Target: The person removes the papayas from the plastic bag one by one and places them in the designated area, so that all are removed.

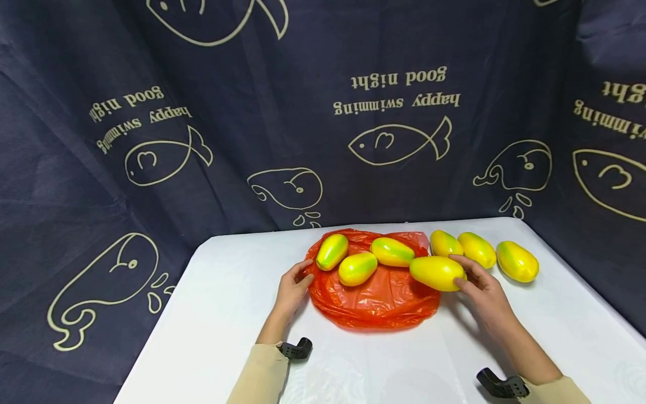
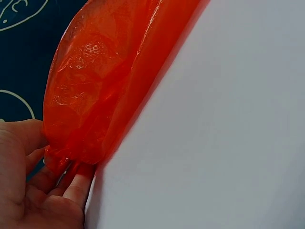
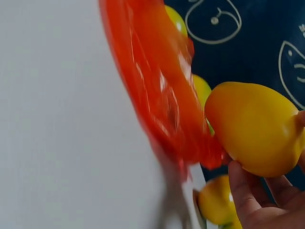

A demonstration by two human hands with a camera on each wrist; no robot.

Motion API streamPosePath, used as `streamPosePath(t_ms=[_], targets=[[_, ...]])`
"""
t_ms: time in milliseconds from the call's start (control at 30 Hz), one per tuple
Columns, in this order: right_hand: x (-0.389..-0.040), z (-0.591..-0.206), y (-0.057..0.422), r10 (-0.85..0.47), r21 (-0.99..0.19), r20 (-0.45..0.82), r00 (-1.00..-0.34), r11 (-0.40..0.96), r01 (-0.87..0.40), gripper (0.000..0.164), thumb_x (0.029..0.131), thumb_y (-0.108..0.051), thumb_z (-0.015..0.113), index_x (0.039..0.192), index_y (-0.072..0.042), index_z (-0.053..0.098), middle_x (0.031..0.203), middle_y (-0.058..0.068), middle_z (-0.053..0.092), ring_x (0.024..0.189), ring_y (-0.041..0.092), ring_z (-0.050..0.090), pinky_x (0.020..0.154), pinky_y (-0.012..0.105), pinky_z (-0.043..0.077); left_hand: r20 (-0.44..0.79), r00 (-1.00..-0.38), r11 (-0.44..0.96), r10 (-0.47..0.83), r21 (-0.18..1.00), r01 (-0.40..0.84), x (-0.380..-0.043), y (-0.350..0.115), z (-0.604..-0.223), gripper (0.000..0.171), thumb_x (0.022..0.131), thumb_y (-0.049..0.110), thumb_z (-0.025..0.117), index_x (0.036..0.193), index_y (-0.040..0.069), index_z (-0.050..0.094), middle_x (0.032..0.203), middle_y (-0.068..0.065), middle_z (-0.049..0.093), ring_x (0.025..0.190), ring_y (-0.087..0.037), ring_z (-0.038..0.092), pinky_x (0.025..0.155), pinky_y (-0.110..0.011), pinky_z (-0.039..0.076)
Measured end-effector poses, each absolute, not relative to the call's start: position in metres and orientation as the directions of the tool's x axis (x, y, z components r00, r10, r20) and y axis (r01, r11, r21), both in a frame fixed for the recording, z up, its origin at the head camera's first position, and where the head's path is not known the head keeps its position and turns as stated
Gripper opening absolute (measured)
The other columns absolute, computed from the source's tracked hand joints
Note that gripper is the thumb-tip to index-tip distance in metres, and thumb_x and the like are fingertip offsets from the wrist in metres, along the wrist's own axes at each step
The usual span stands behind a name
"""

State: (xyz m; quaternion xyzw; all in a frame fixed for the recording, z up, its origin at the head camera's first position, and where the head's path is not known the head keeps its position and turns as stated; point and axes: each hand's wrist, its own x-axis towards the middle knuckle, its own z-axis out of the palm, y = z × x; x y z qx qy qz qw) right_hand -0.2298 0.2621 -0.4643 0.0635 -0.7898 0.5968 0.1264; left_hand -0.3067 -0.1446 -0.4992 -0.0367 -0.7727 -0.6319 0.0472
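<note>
A red plastic bag (image 1: 375, 294) lies spread on the table, its mouth gaping. My left hand (image 1: 294, 286) pinches the bag's left rim between thumb and fingers; the left wrist view shows the red film (image 2: 86, 95) running into its grip. In my right hand (image 1: 484, 292) is a glossy yellow mango-like fruit (image 1: 435, 273), held by one end over the bag's right rim. That same fruit (image 3: 252, 129) fills much of the right wrist view. Three yellow-green fruits of this kind sit within the bag: one at left (image 1: 332, 252), one in the middle (image 1: 358, 269), one behind (image 1: 392, 252).
Right of the bag, three more such fruits rest on the white table (image 1: 212, 314): one by the rim (image 1: 445, 243), another beside it (image 1: 476, 249), and one farther right (image 1: 517, 261). A dark curtain (image 1: 303, 140) with fish drawings hangs behind the table's far edge.
</note>
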Motion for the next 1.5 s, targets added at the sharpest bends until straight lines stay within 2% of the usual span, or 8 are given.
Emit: streamPosePath(t_ms=[200, 467, 767, 1033, 1200, 1333, 1433, 1500], targets=[[-0.233, -0.468, 0.28, 0.098, -0.931, 0.246, -0.964, 0.3, -0.207, 0.045, 0.102, -0.012, 0.054, 0.146, -0.011, 0.048, 0.124, -0.027, 0.047, 0.103, -0.005, 0.05, 0.076, 0.009, 0.051, 0.132, -0.991, 0.218, -0.015, 0.968, 0.126, -0.311, -0.149, -0.507, 0.04, 0.096, 0.007, 0.061, 0.136, 0.01, 0.061, 0.143, -0.013, 0.058, 0.132, -0.03, 0.055, 0.114, -0.047, 0.044], [-0.233, -0.471, 0.304, 0.176, -0.981, 0.133, -0.975, 0.164, -0.104, 0.047, 0.1, -0.012, 0.055, 0.146, -0.019, 0.051, 0.119, -0.024, 0.046, 0.092, -0.007, 0.054, 0.073, 0.009, 0.053, 0.135, -0.991, 0.207, -0.006, 0.97, 0.131, -0.31, -0.15, -0.507, 0.039, 0.096, 0.006, 0.06, 0.135, 0.01, 0.062, 0.143, -0.014, 0.058, 0.131, -0.031, 0.055, 0.113, -0.046, 0.045], [-0.23, -0.477, 0.328, 0.275, -0.948, 0.069, -0.959, 0.318, 0.023, 0.049, 0.102, -0.02, 0.052, 0.151, -0.024, 0.046, 0.121, -0.029, 0.042, 0.093, -0.01, 0.047, 0.072, 0.007, 0.051, 0.156, -0.988, 0.185, -0.004, 0.971, 0.153, -0.312, -0.149, -0.507, 0.041, 0.095, 0.003, 0.06, 0.136, 0.007, 0.06, 0.141, -0.016, 0.059, 0.13, -0.03, 0.056, 0.111, -0.043, 0.045], [-0.226, -0.486, 0.348, 0.261, -0.979, 0.062, -0.963, 0.202, -0.008, 0.048, 0.101, -0.015, 0.055, 0.147, -0.023, 0.049, 0.112, -0.028, 0.045, 0.09, -0.011, 0.051, 0.07, 0.008, 0.052, 0.111, -0.994, 0.216, -0.002, 0.97, 0.108, -0.307, -0.146, -0.499, 0.043, 0.097, 0.002, 0.057, 0.139, 0.002, 0.056, 0.145, -0.02, 0.055, 0.133, -0.036, 0.052, 0.115, -0.051, 0.041], [-0.225, -0.49, 0.354, 0.275, -0.965, 0.054, -0.96, 0.262, 0.021, 0.049, 0.102, -0.017, 0.052, 0.15, -0.025, 0.046, 0.111, -0.029, 0.042, 0.089, -0.012, 0.049, 0.07, 0.007, 0.052, 0.128, -0.992, 0.208, -0.008, 0.97, 0.123, -0.304, -0.145, -0.5, 0.041, 0.097, 0.003, 0.058, 0.138, 0.005, 0.058, 0.143, -0.018, 0.056, 0.133, -0.034, 0.053, 0.115, -0.049, 0.042], [-0.225, -0.493, 0.36, 0.287, -0.972, 0.051, -0.957, 0.235, 0.018, 0.051, 0.102, -0.015, 0.05, 0.151, -0.025, 0.045, 0.115, -0.028, 0.042, 0.091, -0.012, 0.048, 0.07, 0.006, 0.051, 0.143, -0.99, 0.192, -0.007, 0.971, 0.139, -0.309, -0.147, -0.508, 0.04, 0.096, 0.005, 0.06, 0.136, 0.009, 0.061, 0.142, -0.014, 0.058, 0.131, -0.03, 0.055, 0.114, -0.046, 0.044], [-0.223, -0.495, 0.363, 0.299, -0.981, 0.043, -0.953, 0.194, 0.016, 0.051, 0.102, -0.014, 0.05, 0.152, -0.026, 0.044, 0.128, -0.02, 0.044, 0.092, -0.014, 0.048, 0.071, 0.004, 0.051, 0.144, -0.99, 0.186, -0.002, 0.972, 0.141, -0.311, -0.147, -0.509, 0.04, 0.096, 0.005, 0.06, 0.135, 0.01, 0.061, 0.141, -0.014, 0.059, 0.131, -0.03, 0.055, 0.114, -0.046, 0.043], [-0.221, -0.497, 0.364, 0.31, -0.984, 0.051, -0.95, 0.179, 0.005, 0.051, 0.101, -0.013, 0.051, 0.15, -0.026, 0.047, 0.127, -0.021, 0.046, 0.091, -0.015, 0.048, 0.07, 0.003, 0.05, 0.143, -0.99, 0.187, 0.002, 0.972, 0.141, -0.311, -0.147, -0.508, 0.04, 0.096, 0.005, 0.059, 0.135, 0.01, 0.061, 0.141, -0.014, 0.059, 0.132, -0.03, 0.054, 0.114, -0.046, 0.043]])
